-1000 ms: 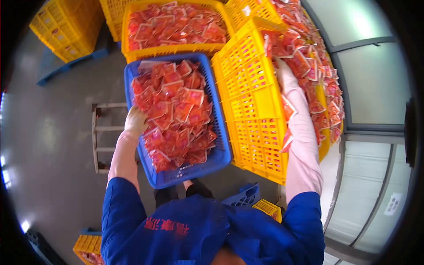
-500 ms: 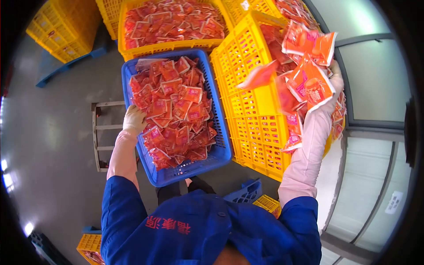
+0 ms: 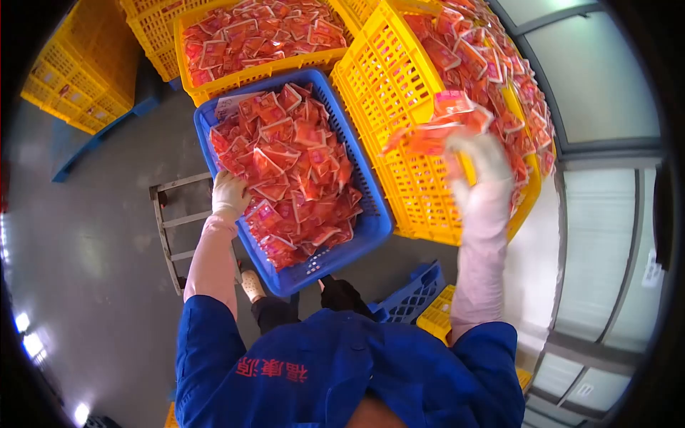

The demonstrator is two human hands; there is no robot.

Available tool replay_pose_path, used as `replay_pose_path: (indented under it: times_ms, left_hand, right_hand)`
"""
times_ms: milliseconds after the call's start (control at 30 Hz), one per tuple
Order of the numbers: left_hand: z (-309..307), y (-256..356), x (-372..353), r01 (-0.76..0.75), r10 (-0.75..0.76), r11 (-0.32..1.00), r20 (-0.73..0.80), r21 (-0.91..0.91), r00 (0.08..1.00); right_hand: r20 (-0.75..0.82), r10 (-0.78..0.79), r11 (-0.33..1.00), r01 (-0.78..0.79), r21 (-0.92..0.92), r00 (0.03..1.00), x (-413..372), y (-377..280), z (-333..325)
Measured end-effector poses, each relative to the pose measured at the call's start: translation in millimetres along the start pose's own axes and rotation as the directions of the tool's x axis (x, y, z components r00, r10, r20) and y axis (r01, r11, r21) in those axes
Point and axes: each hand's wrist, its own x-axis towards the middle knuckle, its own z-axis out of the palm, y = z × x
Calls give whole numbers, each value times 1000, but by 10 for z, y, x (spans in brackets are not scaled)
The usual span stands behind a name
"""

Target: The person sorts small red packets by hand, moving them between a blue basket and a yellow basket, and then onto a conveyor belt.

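Note:
My left hand, in a pale glove, is closed over the left rim of a blue plastic basket. Red-orange sealed packets with white edges are heaped in that basket. My gloved right hand, smeared by motion, is over the near side wall of a yellow crate. Several red packets are bunched at its fingers, partly past the crate's wall toward the basket. How the fingers wrap round them is blurred. More packets fill the yellow crate behind the hand.
Another yellow crate of packets stands beyond the blue basket. Stacked yellow crates rest on a blue pallet at far left. A metal frame stands left of the basket. Glazed panels line the right side.
My right hand has swept left with packets, from above the crate's contents to its near wall. My left hand stays on the basket rim. The view has shifted slightly.

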Motion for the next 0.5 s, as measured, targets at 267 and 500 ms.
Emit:
replay_pose_path:
  times_ms: [267,500]
  left_hand:
    - [-44,-26,-52,-32,32,999,6,16,999]
    - [-44,-14,-25,-21,21,1000,36,-10,999]
  right_hand:
    - [131,480,877,-480,-29,868,209,795,551]
    - [136,138,990,-135,-35,981,-629,-129,1251]
